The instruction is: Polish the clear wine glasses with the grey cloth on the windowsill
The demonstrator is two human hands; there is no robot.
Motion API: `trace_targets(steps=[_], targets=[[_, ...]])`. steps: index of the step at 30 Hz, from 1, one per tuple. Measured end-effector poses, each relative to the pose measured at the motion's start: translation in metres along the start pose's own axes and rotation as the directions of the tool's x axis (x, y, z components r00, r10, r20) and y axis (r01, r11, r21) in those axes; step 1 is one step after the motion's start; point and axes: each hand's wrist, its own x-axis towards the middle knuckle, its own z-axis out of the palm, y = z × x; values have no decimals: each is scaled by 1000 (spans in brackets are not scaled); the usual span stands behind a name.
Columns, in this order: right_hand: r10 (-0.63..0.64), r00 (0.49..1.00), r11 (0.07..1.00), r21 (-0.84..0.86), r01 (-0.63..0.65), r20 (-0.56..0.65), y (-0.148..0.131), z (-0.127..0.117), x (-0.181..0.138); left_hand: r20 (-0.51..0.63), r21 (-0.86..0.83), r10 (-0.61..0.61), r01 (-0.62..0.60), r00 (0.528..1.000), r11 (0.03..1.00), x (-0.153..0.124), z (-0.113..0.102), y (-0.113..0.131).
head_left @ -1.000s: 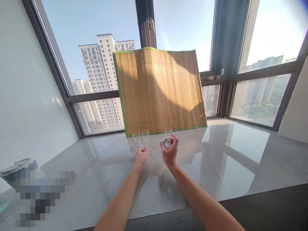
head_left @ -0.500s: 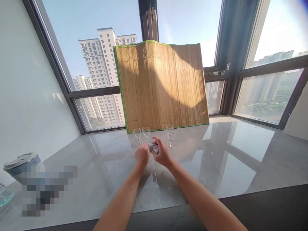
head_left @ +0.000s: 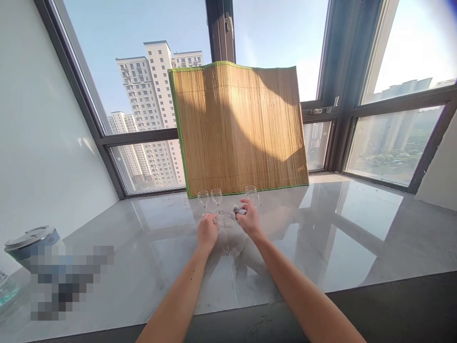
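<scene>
Three small clear wine glasses stand on the grey marble counter (head_left: 321,238) in front of a bamboo mat. Two are side by side, the left glass (head_left: 203,197) and the middle glass (head_left: 216,196); the right glass (head_left: 251,191) stands apart. My left hand (head_left: 208,232) is curled at the foot of the middle glass and seems to pinch its stem. My right hand (head_left: 250,220) is closed on a crumpled grey cloth (head_left: 237,210), just in front of the right glass and partly hiding its lower part.
The bamboo mat (head_left: 239,128) with a green edge leans upright against the window frame behind the glasses. A round blue-and-grey lidded tin (head_left: 30,240) sits at the far left beside a blurred patch. A dark floor strip (head_left: 392,309) runs along the counter's near edge.
My right hand brought the cloth left beside my left hand, then moved right and forward again to the right glass. My left hand stayed at the middle glass's foot.
</scene>
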Motion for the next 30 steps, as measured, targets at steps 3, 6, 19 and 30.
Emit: trace_targets(steps=[3,6,19,30], targets=[[-13,1000,999,46,12,25,-4,2,-3,-9,44,-51,51,999,998,0,-1,0],[-3,992,998,67,-6,122,-8,4,-6,6,123,-14,13,1000,992,-1,-4,3],[158,978,860,467,-205,138,-16,-2,-2,-10,-94,-47,46,999,994,2,0,3],[60,996,985,158,-69,62,-6,11,-8,152,-296,57,-9,987,955,3,12,9]])
